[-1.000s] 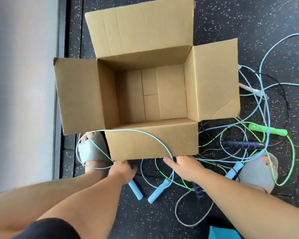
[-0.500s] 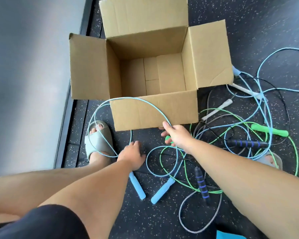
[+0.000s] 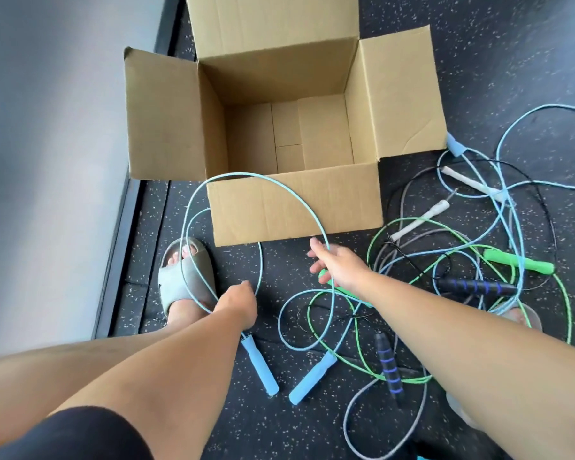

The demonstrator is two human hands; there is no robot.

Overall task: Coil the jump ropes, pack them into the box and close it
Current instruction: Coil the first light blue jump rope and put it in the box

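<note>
An open cardboard box [image 3: 296, 207] stands on the dark floor with all flaps up and nothing inside. A light blue jump rope [image 3: 279, 184] arcs in a big loop in front of its near wall. Its two blue handles [image 3: 259, 366] [image 3: 312, 376] lie on the floor near me. My left hand [image 3: 236, 303] grips this rope just above one handle, fingers curled under. My right hand [image 3: 336, 267] reaches out with straight fingers, and the blue loop runs across them. A green handle end shows under that hand.
Right of the box lies a tangle of ropes: a green handle [image 3: 518, 262], black-and-blue handles [image 3: 475, 287], white handles [image 3: 419, 220]. My feet in grey slippers [image 3: 186, 277] stand among the cords. A grey wall [image 3: 47, 161] runs along the left.
The box now sits farther from me and both hands have come off its near wall. The blue loop has risen wider in front of the box.
</note>
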